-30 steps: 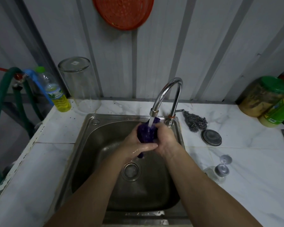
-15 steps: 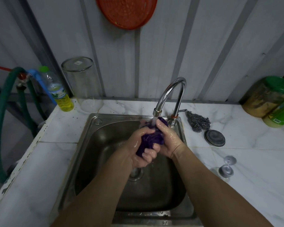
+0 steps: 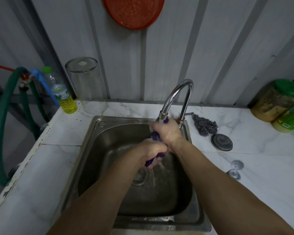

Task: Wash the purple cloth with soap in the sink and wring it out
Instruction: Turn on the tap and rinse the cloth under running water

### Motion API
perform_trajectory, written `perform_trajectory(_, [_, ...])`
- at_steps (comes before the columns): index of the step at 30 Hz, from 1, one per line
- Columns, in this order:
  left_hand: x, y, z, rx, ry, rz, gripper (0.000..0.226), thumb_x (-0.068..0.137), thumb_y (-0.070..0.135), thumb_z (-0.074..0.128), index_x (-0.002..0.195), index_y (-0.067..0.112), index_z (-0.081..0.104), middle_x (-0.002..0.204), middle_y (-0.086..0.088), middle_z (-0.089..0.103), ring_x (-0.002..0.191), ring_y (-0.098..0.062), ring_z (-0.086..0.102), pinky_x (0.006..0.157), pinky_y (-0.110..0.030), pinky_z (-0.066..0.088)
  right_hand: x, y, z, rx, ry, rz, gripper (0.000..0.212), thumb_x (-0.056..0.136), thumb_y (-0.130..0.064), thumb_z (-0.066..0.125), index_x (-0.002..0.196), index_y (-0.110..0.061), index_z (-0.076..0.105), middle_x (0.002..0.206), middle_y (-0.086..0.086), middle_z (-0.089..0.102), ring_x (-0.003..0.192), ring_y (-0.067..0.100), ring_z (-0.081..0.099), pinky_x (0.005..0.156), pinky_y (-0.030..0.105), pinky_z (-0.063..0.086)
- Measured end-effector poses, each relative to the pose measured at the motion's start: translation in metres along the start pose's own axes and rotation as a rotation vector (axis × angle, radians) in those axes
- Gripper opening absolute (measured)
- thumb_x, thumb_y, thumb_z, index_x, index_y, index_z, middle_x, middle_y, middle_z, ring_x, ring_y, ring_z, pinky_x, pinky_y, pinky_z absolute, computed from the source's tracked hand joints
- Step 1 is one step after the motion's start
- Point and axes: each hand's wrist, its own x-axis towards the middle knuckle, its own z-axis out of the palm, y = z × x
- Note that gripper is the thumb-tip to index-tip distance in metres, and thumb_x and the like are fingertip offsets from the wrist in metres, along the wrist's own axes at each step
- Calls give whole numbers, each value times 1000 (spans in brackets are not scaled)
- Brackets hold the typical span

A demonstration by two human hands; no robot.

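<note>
The purple cloth is twisted into a rope over the steel sink, just under the spout of the chrome tap. My right hand grips its upper end at the spout. My left hand grips the lower end, and a purple tail sticks out below the fingers. Water runs from the cloth down toward the drain. Most of the cloth is hidden inside both fists. A bottle of yellow liquid stands at the back left corner of the counter.
An upturned glass jar stands behind the sink. A steel scourer, a round lid and two small metal caps lie on the right counter. Green-lidded jars stand far right. A green hose loops at left.
The bunched cloth has been drawn out and twisted. My right hand rose to the spout, my left hand dropped lower, and water now streams from the cloth.
</note>
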Motion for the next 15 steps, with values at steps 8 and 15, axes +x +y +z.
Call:
perform_trajectory(8, [5, -6, -1, 392, 385, 346, 23, 77, 27, 74, 95, 18, 62, 82, -5, 70, 72, -21, 68, 62, -32, 49, 5, 13, 3, 317, 149, 54, 12, 81, -4, 72, 86, -9, 63, 66, 7, 67, 56, 18, 68, 59, 34, 61])
perform_trajectory(15, [2, -4, -9, -848, 70, 398, 30, 93, 26, 69, 114, 3, 72, 107, -20, 78, 87, -28, 78, 72, -36, 63, -8, 42, -10, 548, 103, 102, 27, 88, -19, 74, 111, -6, 67, 110, 22, 74, 105, 42, 69, 95, 57, 54])
